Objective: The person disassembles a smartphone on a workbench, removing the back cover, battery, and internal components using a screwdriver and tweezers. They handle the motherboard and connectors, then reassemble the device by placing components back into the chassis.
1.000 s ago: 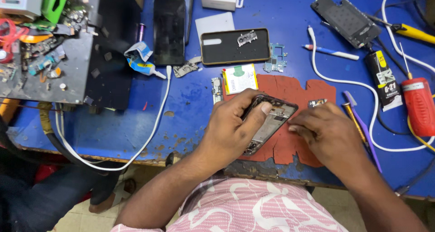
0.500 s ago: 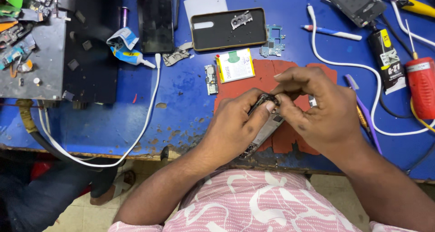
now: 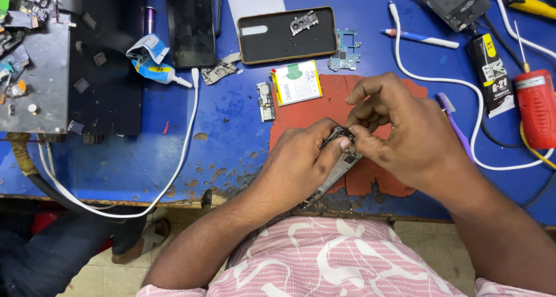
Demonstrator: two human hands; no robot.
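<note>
My left hand (image 3: 301, 158) grips an opened phone body (image 3: 333, 172), tilted on its edge over a torn red mat (image 3: 324, 108) on the blue table (image 3: 231, 123). My right hand (image 3: 405, 137) pinches at the phone's top end with thumb and fingers; what sits between the fingertips is too small to tell. Just beyond the hands lie a white phone battery (image 3: 297, 82), a small strip-shaped circuit board (image 3: 265, 93) and a blue-green circuit board (image 3: 345, 50).
A black phone back cover (image 3: 286, 35) with a camera bracket on it and a dark screen panel (image 3: 190, 22) lie further back. A glue tube (image 3: 156, 71), a white cable (image 3: 185, 129), a purple brush (image 3: 454, 123), a red tool (image 3: 536, 106) and a cluttered black tray (image 3: 69, 71) surround them.
The phone has been lifted from flat on the mat to a tilted position. My right hand moved from the mat beside it up to its top end.
</note>
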